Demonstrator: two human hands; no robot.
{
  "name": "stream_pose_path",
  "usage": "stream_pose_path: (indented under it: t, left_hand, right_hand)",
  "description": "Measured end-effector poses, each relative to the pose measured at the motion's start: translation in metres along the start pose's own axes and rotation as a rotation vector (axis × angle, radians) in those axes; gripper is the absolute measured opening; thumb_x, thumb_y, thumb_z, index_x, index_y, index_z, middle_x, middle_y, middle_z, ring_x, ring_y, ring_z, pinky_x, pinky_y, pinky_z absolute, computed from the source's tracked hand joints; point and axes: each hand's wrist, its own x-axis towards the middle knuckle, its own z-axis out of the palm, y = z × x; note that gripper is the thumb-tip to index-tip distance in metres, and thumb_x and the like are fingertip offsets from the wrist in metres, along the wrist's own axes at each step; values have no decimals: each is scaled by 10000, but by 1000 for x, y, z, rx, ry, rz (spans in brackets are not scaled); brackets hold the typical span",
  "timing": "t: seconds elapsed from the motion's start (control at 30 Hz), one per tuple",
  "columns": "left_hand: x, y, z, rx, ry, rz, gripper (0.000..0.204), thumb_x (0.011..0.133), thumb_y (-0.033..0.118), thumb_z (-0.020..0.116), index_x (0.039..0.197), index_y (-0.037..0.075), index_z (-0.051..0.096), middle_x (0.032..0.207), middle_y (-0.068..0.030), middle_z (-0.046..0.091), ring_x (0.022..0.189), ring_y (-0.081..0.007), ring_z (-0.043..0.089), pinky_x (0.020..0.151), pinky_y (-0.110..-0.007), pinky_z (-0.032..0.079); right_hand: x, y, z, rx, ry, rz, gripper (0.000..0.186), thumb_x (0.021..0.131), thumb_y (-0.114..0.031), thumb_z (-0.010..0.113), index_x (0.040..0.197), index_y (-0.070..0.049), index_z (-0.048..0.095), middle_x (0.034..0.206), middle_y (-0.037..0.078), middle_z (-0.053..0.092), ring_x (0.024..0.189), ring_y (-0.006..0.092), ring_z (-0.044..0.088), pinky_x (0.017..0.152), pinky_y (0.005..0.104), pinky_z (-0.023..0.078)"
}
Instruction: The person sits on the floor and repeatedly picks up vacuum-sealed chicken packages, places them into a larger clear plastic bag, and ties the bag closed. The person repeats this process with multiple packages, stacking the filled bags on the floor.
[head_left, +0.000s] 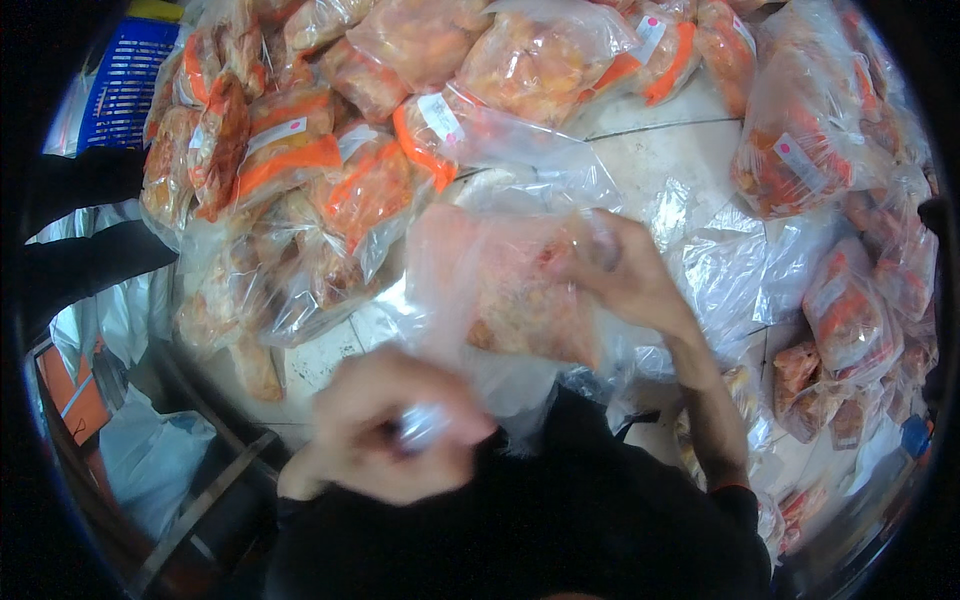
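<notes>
Fingers (625,236) of the right hand (645,282) are pinching the three-o'clock edge of a central clear bag of reddish-orange pieces (525,305); at its seven o'clock, the blurred left hand (385,430) is clasping shiny plastic (424,427) in curled fingers.

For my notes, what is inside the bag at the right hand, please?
The clear bag shows pinkish and brownish contents; the right hand covers part; the underside is hidden.
</notes>
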Motion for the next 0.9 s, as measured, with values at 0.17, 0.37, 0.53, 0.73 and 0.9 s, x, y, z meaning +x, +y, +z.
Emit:
stream_pose_path:
  t: [0.17, 0.37, 0.53, 0.73, 0.9]
  left_hand:
    - [-9, -9, -52, 392, 407, -143, 372, 832, 40, 655, 1158, -46, 498, 848, -60, 583, 582, -43, 495, 496, -203, 349]
    - [15, -63, -43, 462, 363, -285, 138, 859, -56, 626, 995, -43, 604, 769, -13, 601, 645, -49, 496, 576, -208, 382]
    - [0, -4, -21, 183, 388, -539, 52, 884, -24, 644, 900, 1, 601, 745, 22, 561, 657, -52, 487, 588, -193, 356]
    - [10, -7, -35, 154, 551, -562, 54, 906, 32, 603, 957, 15, 604, 809, -6, 581, 659, -64, 504, 585, -208, 382]
    - [-5, -13, -31, 109, 652, -594, 172, 995, 204, 569, 933, 44, 590, 775, -12, 570, 596, -68, 492, 494, -221, 373]
  right_hand:
    - [-11, -62, -17, -90, 148, -23, 155, 888, -111, 688, 952, 30, 699, 833, 66, 708, 787, 89, 620, 705, 277, 494]
    - [21, -31, -19, -479, 144, -27, 184, 880, -103, 673, 972, 56, 677, 802, 106, 690, 730, 102, 601, 691, 303, 489]
    - [-1, -21, -23, -255, 161, 33, 166, 875, -83, 686, 986, 40, 683, 819, 77, 697, 746, 81, 592, 705, 294, 497]
    - [14, -26, -22, -313, 68, -102, 200, 874, -115, 709, 1025, -5, 640, 918, 46, 662, 819, 74, 566, 720, 264, 476]
    - [76, -52, -54, -628, 252, -268, 469, 854, -360, 753, 1118, -26, 557, 1107, 100, 580, 1068, 194, 537, 910, 338, 433]
